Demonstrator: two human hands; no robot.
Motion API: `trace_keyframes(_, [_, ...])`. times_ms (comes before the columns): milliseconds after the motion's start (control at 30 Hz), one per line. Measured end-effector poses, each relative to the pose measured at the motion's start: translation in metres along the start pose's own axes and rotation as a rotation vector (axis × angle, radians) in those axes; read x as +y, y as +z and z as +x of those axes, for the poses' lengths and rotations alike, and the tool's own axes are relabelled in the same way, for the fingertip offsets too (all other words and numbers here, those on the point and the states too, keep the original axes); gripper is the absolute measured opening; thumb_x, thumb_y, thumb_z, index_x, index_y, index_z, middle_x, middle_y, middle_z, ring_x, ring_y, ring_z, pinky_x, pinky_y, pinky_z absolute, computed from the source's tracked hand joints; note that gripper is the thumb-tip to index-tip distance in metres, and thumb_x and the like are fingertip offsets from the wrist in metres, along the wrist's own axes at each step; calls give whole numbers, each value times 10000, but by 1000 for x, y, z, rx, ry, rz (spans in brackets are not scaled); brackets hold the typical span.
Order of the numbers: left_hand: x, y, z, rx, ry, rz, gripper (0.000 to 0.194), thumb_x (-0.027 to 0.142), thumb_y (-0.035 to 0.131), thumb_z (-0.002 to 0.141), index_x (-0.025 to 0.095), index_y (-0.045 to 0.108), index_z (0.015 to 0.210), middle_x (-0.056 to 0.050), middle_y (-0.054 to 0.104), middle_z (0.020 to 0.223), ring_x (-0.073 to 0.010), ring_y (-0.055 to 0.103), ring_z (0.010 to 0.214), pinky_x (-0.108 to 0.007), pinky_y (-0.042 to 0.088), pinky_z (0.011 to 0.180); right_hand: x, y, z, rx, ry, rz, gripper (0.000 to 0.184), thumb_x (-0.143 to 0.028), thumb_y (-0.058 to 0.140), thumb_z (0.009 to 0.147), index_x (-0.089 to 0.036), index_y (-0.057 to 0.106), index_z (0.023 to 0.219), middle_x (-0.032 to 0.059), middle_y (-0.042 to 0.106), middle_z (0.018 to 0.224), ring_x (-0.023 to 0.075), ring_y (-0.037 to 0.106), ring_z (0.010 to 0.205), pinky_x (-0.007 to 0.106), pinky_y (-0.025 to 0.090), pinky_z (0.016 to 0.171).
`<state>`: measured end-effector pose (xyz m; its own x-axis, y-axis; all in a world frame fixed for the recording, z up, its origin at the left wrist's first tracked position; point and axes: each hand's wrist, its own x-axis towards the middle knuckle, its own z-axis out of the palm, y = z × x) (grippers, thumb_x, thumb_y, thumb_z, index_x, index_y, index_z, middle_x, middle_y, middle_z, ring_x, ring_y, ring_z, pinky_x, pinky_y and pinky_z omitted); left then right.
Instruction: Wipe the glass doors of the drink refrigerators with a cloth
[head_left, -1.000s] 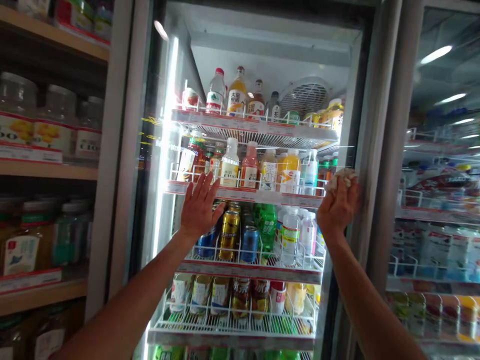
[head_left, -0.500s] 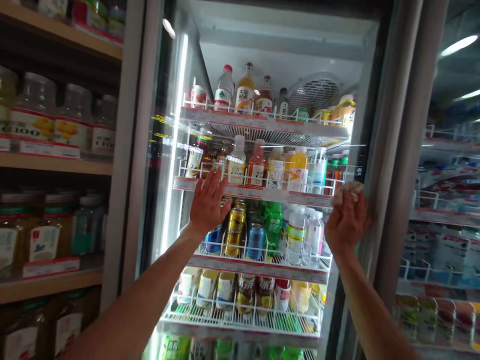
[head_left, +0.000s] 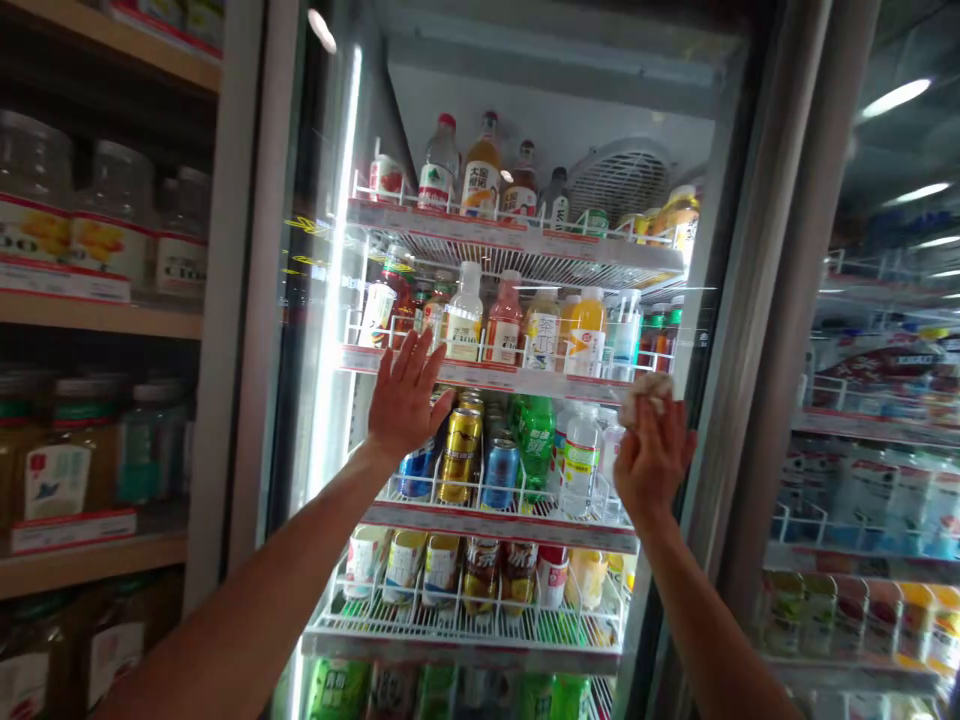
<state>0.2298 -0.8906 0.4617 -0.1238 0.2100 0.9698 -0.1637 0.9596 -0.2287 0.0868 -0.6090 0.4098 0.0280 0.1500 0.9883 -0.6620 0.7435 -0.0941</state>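
Note:
My left hand (head_left: 407, 398) lies flat against the glass door (head_left: 525, 60) of a drinks fridge, palm forward and fingers stretched up. Behind the glass near it stand a gold can (head_left: 460, 455) and a clear bottle with a pale label (head_left: 464, 310). Toward the right edge of the pane, my right hand (head_left: 654, 450) presses a crumpled pale cloth (head_left: 649, 398) on the glass. Its fingers cover the lower part of the cloth. A bottle with a yellow-green label (head_left: 580, 462) shows behind the glass just left of that hand.
Wire shelves (head_left: 487, 235) inside the fridge carry several bottles and cans. An open wooden shelf (head_left: 97, 315) with large jars stands at the left. A metal door frame (head_left: 757, 300) borders the pane on the right, with another glass-fronted fridge (head_left: 870, 400) beyond.
My right hand has slid left across the glass with the cloth, away from the frame. My left hand keeps its place on the pane while the view shifts slightly.

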Motion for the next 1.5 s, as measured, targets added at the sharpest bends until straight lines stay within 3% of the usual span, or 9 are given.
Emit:
trace_keyframes(133, [-1,0,3,-16,4,25,610,373,426,845,176,252,1396,-89,228,1470,-229,154,1373,-438,127,1124,-11,5,1,64,117,45,496,-246,401,845,-208,389,1339,140,319,1432,313,275,1326,585,236,1013])
trace_keyframes(300, [4,-1,-12,8,-47,2,584,369,433,851,214,271,1390,-75,225,1473,-236,149,1373,-458,133,1121,-96,10,-34,-239,-282,169,538,-207,453,830,-298,351,1350,41,328,1441,238,237,1352,510,175,1088])
trace_keyframes(400, [9,0,-35,22,-109,2,589,346,422,862,243,219,1406,-67,195,1481,-242,130,1376,-481,127,1115,-76,3,-41,-226,-305,133,551,-198,460,829,-309,336,1354,39,366,1421,229,265,1342,518,158,1091])
trace_keyframes(567, [14,4,-58,24,-121,29,629,334,422,862,242,146,1420,-70,166,1487,-247,127,1376,-490,139,1103,10,-5,-31,63,123,-25,484,-245,417,848,-228,397,1331,132,351,1418,302,299,1319,596,229,1018])
trace_keyframes(667, [13,5,-58,26,-123,28,628,334,425,859,233,158,1419,-76,173,1485,-247,121,1377,-493,130,1104,-14,-2,-35,33,157,12,487,-243,406,848,-221,394,1334,128,314,1438,298,265,1335,591,239,1021])
trace_keyframes(833, [12,3,-57,20,-125,1,617,339,434,856,229,192,1413,-77,186,1481,-239,120,1379,-481,119,1110,-106,0,-63,-300,-293,162,482,-215,441,846,-290,399,1321,28,355,1428,214,240,1353,499,138,1109])
trace_keyframes(1133, [13,3,-56,35,-143,-33,611,346,434,850,240,206,1407,-55,178,1485,-237,126,1378,-489,119,1111,8,-16,-59,18,177,-45,483,-244,428,855,-229,389,1337,147,333,1424,324,297,1316,627,252,985])
trace_keyframes(1367, [10,3,-59,13,-132,-57,621,367,434,851,259,188,1412,-44,163,1490,-243,125,1378,-494,125,1111,-102,-8,-104,-331,-247,181,552,-185,457,827,-300,347,1355,42,364,1422,230,238,1353,507,164,1095])
trace_keyframes(1500, [9,2,-60,6,-126,-31,625,366,433,852,254,184,1414,-54,176,1487,-245,128,1378,-498,138,1105,-67,-15,-112,-267,-233,111,496,-181,462,826,-282,416,1310,54,399,1401,220,274,1339,502,144,1098])
